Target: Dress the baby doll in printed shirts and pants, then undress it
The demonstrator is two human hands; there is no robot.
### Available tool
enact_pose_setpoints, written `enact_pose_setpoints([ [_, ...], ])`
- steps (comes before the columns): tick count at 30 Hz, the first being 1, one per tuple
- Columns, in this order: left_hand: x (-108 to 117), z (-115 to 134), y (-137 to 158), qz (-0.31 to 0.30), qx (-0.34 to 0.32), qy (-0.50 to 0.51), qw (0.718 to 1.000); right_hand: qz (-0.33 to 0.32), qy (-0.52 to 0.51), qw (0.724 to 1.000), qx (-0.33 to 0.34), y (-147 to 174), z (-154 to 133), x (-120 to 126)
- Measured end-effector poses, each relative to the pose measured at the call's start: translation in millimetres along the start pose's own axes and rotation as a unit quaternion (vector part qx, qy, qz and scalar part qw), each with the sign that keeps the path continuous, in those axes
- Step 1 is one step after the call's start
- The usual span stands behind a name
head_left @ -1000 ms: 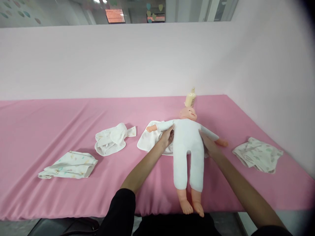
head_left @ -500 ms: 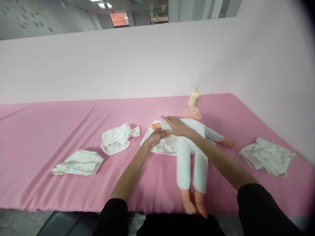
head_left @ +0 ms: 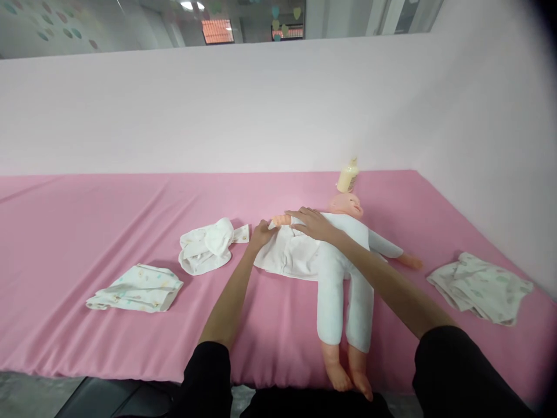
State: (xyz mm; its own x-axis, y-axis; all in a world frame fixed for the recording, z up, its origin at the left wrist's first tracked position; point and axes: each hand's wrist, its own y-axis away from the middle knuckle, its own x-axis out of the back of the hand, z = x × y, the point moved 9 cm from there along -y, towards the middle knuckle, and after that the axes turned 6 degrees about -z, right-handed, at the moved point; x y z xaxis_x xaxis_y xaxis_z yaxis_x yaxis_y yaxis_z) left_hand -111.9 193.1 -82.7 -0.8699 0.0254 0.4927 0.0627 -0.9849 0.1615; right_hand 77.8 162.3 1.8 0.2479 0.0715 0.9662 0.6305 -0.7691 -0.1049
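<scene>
Since the earlier frame, the left hand (head_left: 263, 234) has slid outward from the doll's forearm to the left edge of the white shirt (head_left: 288, 255), while the right hand (head_left: 314, 224) has stayed across the doll's arm.

Farthest left, a folded patterned cloth (head_left: 134, 288) lies toward the near side of the pink sheet (head_left: 87, 226). Right of it and a little farther back is a bunched white cloth (head_left: 206, 247) with a narrow tab pointing right. Next comes the left hand, its fingers drawn together and seemingly pinching the shirt's edge, just beside the doll's small fist. The shirt spreads rightward, partly under the doll. The right hand lies palm down, fingers extended and loosely parted, on the doll's white sleeve, gripping nothing.

The doll (head_left: 333, 273) lies right of centre, head far, face turned right, feet at the near edge. A pale yellow pump bottle (head_left: 347, 177) stands beyond its head. Farthest right, near the wall (head_left: 217, 110), rests another folded cloth (head_left: 481, 288).
</scene>
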Motion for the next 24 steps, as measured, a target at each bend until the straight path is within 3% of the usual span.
enact_pose_setpoints([
  [3, 2.7, 13.2, 3.0, -0.034, 0.003, 0.037, 0.999, 0.003, 0.005, 1.0, 0.001, -0.7, 1.6, -0.8],
  [7, 29.0, 39.7, 21.4, -0.033, 0.008, 0.107, 0.994, -0.029, 0.043, 0.998, -0.026, -5.4, 6.3, -12.2],
  [10, 40.6, 68.3, 43.8, -0.03, -0.025, 0.198, 0.979, -0.064, 0.08, 0.993, -0.055, -10.1, 6.5, -24.3],
  [13, 28.2, 96.9, 63.6, -0.057, -0.065, 0.239, 0.967, -0.075, 0.093, 0.99, -0.076, -14.2, 1.5, -30.8],
  [17, -6.0, 121.3, 72.8, -0.107, -0.111, 0.242, 0.958, -0.083, 0.097, 0.988, -0.087, -14.3, -5.1, -30.9],
  [20, -21.3, 122.5, 67.6, -0.129, -0.125, 0.242, 0.954, -0.089, 0.092, 0.988, -0.08, -6.2, -4.7, -23.4],
  [24, -23.1, 109.1, 55.8, -0.133, -0.124, 0.208, 0.961, -0.067, 0.075, 0.992, -0.081, 14.8, 9.8, -3.8],
])
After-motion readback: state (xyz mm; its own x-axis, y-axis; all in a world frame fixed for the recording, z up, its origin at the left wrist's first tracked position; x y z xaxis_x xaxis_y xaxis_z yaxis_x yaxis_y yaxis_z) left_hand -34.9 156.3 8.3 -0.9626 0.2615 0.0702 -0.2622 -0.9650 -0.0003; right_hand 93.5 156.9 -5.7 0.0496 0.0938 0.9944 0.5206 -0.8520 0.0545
